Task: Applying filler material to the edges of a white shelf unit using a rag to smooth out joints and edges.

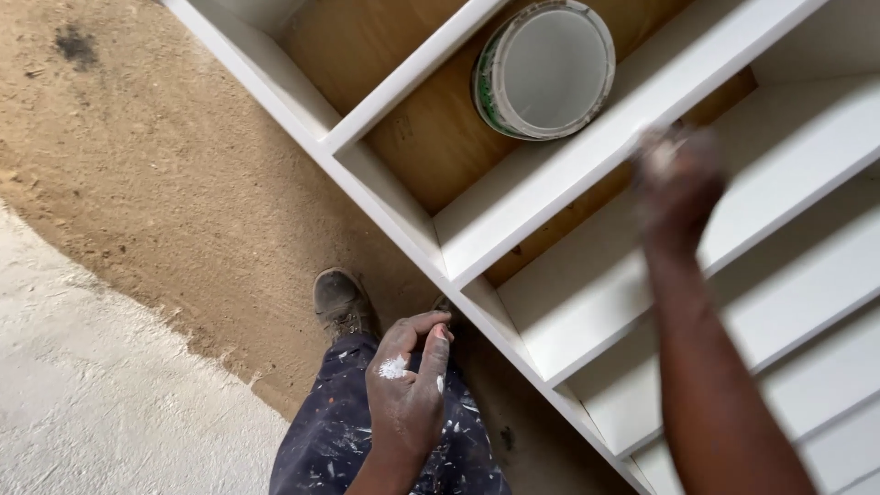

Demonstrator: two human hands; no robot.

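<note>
Two hands | left (408,385) curled by thigh | right (680,179) reaching onto shelf (587,151)

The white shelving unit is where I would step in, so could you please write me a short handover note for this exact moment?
Right hand: reaching up to the front edge of a shelf in the white shelving unit, blurred, so whether it holds anything cannot be told.
Left hand: low by the paint-spattered trousers, loosely curled, white smears on it, apparently empty.
Paint bucket: open, white inside, on the brown wooden back panel in an upper compartment.
Done: shelves and frame look white.
Left: the brown panels are bare wood.
</note>
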